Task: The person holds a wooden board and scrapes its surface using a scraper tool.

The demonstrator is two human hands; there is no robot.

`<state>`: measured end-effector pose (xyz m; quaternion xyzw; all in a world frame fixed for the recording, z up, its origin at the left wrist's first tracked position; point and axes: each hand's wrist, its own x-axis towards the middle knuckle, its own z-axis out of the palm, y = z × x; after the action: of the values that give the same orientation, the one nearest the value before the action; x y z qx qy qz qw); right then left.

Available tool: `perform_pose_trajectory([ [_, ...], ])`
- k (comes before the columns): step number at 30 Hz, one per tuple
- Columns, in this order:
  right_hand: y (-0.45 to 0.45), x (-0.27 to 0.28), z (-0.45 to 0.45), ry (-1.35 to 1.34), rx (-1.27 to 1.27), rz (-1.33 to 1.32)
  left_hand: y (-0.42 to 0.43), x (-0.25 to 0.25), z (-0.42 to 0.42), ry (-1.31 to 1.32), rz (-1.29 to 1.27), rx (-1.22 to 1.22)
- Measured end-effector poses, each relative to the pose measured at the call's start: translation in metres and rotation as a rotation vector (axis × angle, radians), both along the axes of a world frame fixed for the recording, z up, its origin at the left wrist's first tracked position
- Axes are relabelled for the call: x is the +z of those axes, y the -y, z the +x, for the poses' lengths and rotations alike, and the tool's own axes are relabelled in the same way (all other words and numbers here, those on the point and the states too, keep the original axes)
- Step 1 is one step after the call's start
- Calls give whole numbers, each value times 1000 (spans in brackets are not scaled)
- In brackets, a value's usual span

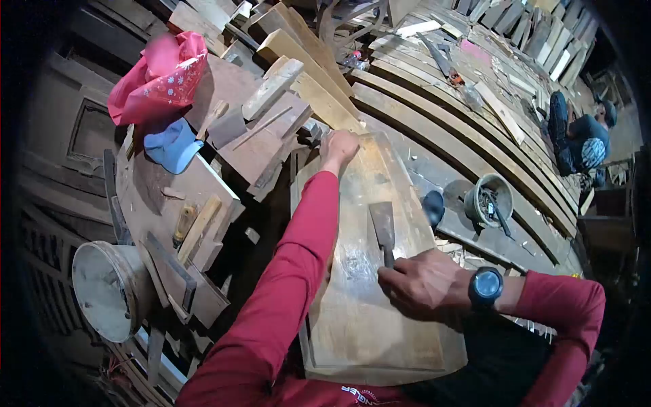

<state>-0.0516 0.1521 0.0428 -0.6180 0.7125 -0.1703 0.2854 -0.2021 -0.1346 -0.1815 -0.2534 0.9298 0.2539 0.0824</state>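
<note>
A wooden panel [380, 339] with a raised frame lies in front of me, a whitish smeared patch near its middle. My right hand [424, 281] is closed around the handle of a putty knife [383, 224], whose wide blade points away from me over the panel. At the panel's far left corner, my left hand [339, 149] is curled over the edge; its fingertips are hidden, and I cannot make out what they hold.
Left are a white bucket [102, 292], a blue cap [173, 146], a pink bag [163, 81] and wood offcuts. Right are a dark bowl [432, 207], a bucket with a tool [488, 200] and long beams [447, 129]. A person [586, 136] sits far right.
</note>
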Motion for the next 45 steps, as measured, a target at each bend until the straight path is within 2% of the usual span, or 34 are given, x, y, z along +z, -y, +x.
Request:
perform_pose_trajectory([
  [3,7,18,7,37,-17,-143,9,-20,0,5,-82,-112],
  [6,7,-4,8,17,10,-121,3,-10,2,50,-44,-131],
  [7,5,-10,5,-7,43,28,1,-7,5,-1,-1,-54],
  [11,6,-6,0,27,-3,26,14,-60,-9,-103,-14,-39],
  [14,22,9,-2,99,-77,325,0,-5,6,-35,35,9],
  [15,24,4,-3,87,-127,310,14,-62,-11,-87,19,-62],
  [16,29,4,-4,104,-154,323,11,-49,-7,-71,23,-37],
  [18,32,-6,-7,33,-181,300,6,-28,-1,-39,26,11],
  [22,33,-27,-18,135,-290,110,7,-32,-3,-51,30,11],
  [23,33,-28,-19,192,-400,64,8,-34,-4,-51,25,11],
  [24,36,-23,-20,249,-509,17,8,-34,-3,-51,20,11],
  [25,40,-13,-19,226,-548,15,-1,8,10,30,58,44],
  [27,48,5,-16,179,-628,6,0,8,12,11,54,-3],
  [28,48,4,-16,217,-575,-52,2,8,12,0,48,-29],
  [29,47,3,-16,186,-450,-10,13,-34,4,-46,-70,-193],
  [30,47,2,-18,154,-327,30,11,-31,1,-39,-49,-130],
  [31,51,2,-19,142,-219,195,9,-29,0,-32,-28,-69],
  [32,52,7,-15,129,-180,206,7,-28,-2,-23,-6,-8],
  [34,52,2,-11,135,-180,231,7,-37,-6,-55,-4,-21],
  [38,44,0,-12,192,-378,53,16,-70,-11,-79,-53,-88],
  [40,46,9,-10,274,-559,11,4,-23,3,-52,-34,-35],
  [41,44,4,-9,252,-573,-137,7,-6,11,-43,-110,-264],
  [43,44,-4,-8,258,-593,-116,21,-75,-14,-81,-155,-240],
  [44,45,-5,-8,262,-603,-105,22,-81,-17,-78,-133,-197],
  [45,44,-4,-10,231,-492,22,23,-87,-20,-76,-111,-154],
])
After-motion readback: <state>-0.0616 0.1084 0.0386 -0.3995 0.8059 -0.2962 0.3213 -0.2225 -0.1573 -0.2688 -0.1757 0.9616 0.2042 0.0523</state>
